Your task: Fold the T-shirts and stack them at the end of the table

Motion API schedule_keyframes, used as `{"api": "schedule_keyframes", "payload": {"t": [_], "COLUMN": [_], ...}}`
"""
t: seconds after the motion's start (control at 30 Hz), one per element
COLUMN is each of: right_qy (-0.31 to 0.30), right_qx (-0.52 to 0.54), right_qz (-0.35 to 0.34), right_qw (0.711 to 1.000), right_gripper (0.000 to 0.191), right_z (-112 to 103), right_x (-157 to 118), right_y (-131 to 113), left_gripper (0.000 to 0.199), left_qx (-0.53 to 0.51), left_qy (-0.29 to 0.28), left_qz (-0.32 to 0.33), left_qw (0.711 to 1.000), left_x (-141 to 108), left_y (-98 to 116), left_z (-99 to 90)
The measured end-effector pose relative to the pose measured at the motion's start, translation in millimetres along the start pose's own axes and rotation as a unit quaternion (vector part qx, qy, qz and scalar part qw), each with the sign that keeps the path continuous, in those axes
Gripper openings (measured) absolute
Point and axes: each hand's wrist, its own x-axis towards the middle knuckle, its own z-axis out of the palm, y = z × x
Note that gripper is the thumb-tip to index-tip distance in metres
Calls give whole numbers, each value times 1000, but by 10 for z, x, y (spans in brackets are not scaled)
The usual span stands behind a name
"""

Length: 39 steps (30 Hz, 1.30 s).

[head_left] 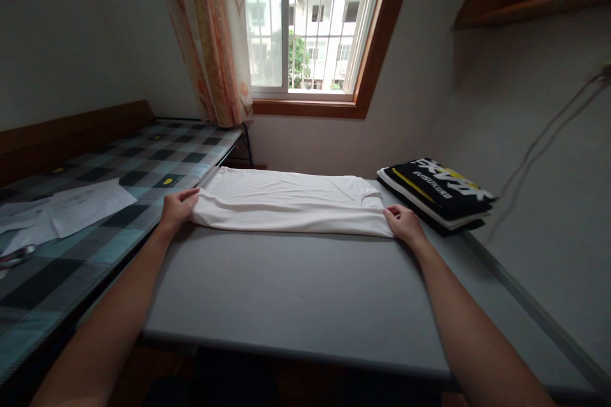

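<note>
A white T-shirt (286,194) lies sideways across the grey table (296,292), its neckline toward the right. The near side is folded over into a long strip. My left hand (178,210) pinches the strip's left end, at the hem. At the other end, my right hand (403,224) grips the fabric near the shoulder, thumb and fingers closed on it. The strip is stretched fairly straight between both hands, with soft creases along it.
A stack of folded clothes (439,194), black with printed lettering on top, sits at the table's right back. To the left is a bed with a checked mattress (191,152), bearing papers (90,206). A wall and a barred window (319,25) stand behind; cables (539,133) hang at right.
</note>
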Motion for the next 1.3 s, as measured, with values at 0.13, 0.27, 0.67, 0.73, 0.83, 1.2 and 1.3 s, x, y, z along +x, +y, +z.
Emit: {"api": "schedule_keyframes", "payload": {"t": [0.13,0.27,0.67,0.73,0.83,1.2,1.3], "right_qy": [17,18,46,61,54,-46,-126], "right_qx": [110,174,58,49,22,-42,-2], "right_qz": [12,35,19,13,17,99,103], "right_qw": [994,984,997,997,998,993,987], "right_gripper": [29,31,27,30,30,34,37], "right_z": [2,23,10,-6,7,-225,-377], "right_x": [34,81,49,25,8,24,11], "right_y": [53,100,-29,-25,-10,95,139], "left_gripper": [34,27,32,32,31,35,37], "left_qx": [11,123,177,162,164,194,207], "left_qy": [16,-3,17,34,13,-15,-22], "left_qz": [-19,-37,19,22,1,14,15], "left_qw": [1000,992,984,986,986,981,978], "left_x": [9,52,-5,-9,-22,-39,-25], "left_y": [-2,-76,-23,-1,12,31,-17], "left_z": [-38,-27,19,18,18,27,29]}}
